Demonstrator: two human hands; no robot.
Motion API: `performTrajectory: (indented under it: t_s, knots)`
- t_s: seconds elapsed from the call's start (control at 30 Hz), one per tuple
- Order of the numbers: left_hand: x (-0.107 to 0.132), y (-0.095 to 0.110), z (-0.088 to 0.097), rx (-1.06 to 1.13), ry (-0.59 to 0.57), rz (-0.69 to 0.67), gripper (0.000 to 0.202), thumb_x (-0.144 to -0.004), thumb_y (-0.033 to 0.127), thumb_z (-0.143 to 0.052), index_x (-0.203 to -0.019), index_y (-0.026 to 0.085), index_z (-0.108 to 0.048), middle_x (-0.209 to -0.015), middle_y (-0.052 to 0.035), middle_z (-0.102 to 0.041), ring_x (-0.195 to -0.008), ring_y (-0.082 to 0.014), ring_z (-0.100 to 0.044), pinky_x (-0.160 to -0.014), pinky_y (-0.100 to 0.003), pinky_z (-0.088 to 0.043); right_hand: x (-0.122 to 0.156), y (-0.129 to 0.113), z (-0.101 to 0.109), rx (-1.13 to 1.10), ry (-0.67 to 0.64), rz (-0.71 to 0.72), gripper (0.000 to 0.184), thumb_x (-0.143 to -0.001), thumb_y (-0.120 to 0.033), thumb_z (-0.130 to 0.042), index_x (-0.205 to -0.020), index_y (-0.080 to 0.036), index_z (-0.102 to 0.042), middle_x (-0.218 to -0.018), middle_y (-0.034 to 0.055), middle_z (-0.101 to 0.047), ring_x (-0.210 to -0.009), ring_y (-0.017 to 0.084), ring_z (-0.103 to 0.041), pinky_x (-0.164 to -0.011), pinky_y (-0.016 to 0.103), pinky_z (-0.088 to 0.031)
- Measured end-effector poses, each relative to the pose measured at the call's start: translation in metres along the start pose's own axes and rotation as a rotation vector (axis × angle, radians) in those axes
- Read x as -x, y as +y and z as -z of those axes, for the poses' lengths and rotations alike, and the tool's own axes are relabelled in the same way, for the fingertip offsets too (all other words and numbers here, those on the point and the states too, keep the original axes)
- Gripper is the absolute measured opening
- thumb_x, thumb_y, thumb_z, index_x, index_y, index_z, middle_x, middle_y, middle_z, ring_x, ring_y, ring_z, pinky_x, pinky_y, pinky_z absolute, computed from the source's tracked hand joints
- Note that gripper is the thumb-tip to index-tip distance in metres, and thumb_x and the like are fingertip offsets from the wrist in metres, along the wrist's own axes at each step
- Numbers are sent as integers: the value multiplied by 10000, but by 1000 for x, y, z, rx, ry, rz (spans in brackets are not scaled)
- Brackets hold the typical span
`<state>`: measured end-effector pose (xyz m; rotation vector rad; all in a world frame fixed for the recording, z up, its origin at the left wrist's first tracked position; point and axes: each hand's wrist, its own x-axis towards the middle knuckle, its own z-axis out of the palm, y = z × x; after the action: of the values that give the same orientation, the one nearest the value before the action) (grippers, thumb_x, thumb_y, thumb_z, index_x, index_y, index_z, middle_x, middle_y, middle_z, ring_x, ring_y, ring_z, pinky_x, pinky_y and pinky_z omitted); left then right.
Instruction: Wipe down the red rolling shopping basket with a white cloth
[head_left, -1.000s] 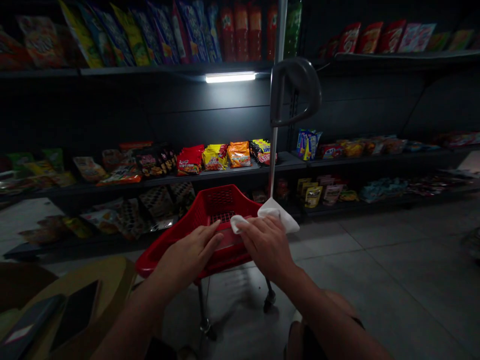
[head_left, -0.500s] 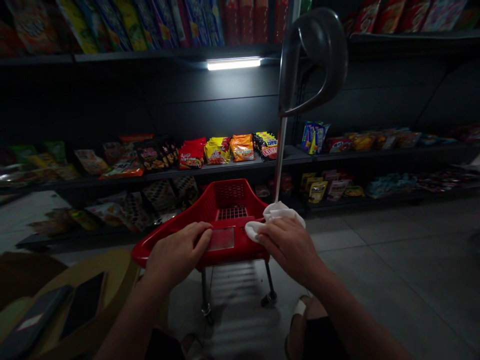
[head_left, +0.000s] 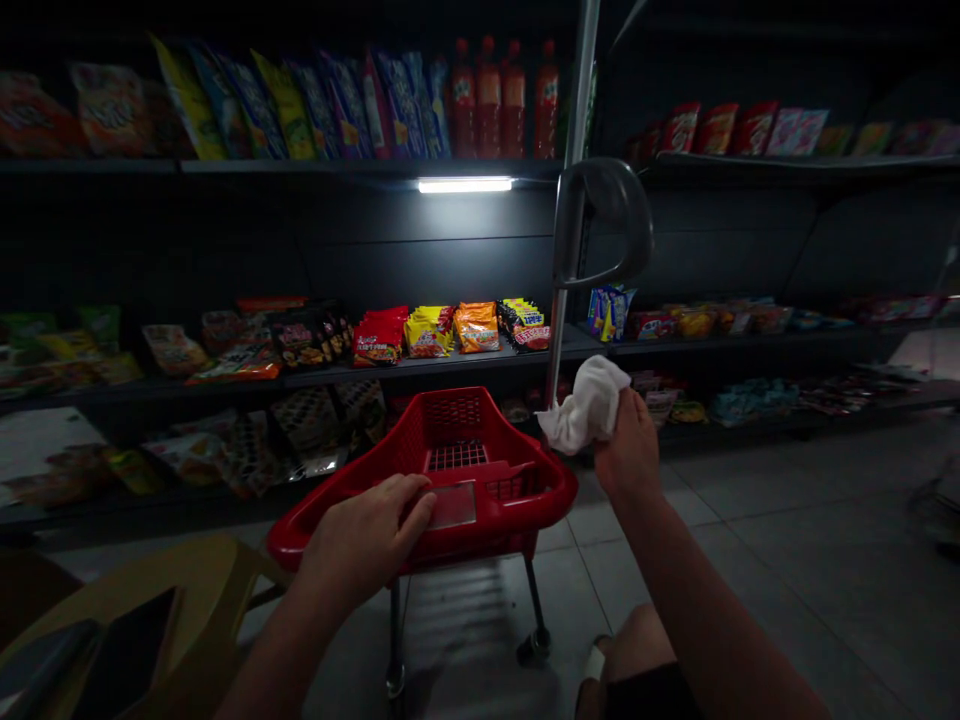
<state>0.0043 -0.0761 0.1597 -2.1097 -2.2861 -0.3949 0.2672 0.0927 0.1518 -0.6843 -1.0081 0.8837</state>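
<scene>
Red cart (head_left: pixel 517 515), left fingers (head_left: pixel 401 490) atop it, thumb (head_left: pixel 420 515) apart, right fingers (head_left: pixel 634 408) pinching white cloth (head_left: pixel 589 408), metal pole (head_left: pixel 556 340) crossing snack shelves (head_left: pixel 322 375)

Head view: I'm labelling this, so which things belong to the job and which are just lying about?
In use:
white cloth, held in the right hand
red cart, under the left hand

Just there:
two dark flat objects
yellow stool beneath them
snack packets
red bottles

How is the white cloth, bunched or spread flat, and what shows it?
Bunched: the cloth makes a crumpled lump in the right hand, with folds showing.
</scene>
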Motion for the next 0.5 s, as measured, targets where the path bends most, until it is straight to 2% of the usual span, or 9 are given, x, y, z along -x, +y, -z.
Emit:
performTrajectory:
  t_s: [0.07, 0.13, 0.23, 0.3, 0.4, 0.5]
  knots:
    - [0, 1, 2, 7, 1, -8, 440, -997, 492, -282, -1193, 299, -626, -1208, -29, -699, -1054, -228, -682, -807, -345, -479, -16, -23, -27, 7, -91, 118, 494, -925, -612, -441, -1260, -270, -562, -1172, 41, -662, -922, 172, -654, -741, 290, -534]
    - [1, 3, 3, 14, 4, -12, 435, -998, 485, -281, -1177, 297, -629, -1194, -31, -703, -1044, -229, -683, -800, -347, -478, -26, -38, -48, 172, -219, 259, 483, -935, -553, -464, -1301, -247, -542, -1214, 68, -644, -1004, 194, -633, -819, 318, -530]
    - [1, 2, 4, 23, 11, -5, 432, -996, 492, -288, -1171, 297, -632, -1192, -34, -704, -1042, -227, -684, -817, -348, -478, -28, -30, -55, 435, -309, 376, 452, -914, -452, -522, -1266, -171, -552, -1134, 122, -663, -1043, 236, -612, -884, 364, -510]
    - [2, 1, 4, 25, 13, 3, 431, -994, 496, -295, -1176, 300, -633, -1192, -35, -705, -1045, -225, -684, -831, -346, -478, -20, -7, -43, 509, -388, 313, 396, -896, -410, -525, -1194, -155, -578, -1001, 107, -689, -946, 231, -633, -835, 360, -518]
    - [3, -1, 3, 20, 18, 3, 436, -994, 495, -292, -1176, 301, -637, -1179, -39, -708, -1042, -227, -686, -836, -351, -480, -7, 25, -17, 523, -573, 112, 302, -834, -373, -586, -1051, -167, -628, -823, 33, -688, -736, 176, -621, -703, 300, -513]
    - [5, 0, 4, 17, 18, -6, 439, -993, 494, -288, -1176, 301, -637, -1159, -41, -711, -1031, -235, -689, -835, -360, -485, -10, 23, -15, 436, -632, -47, 287, -775, -387, -663, -957, -166, -648, -725, -5, -659, -610, 130, -567, -576, 243, -468]
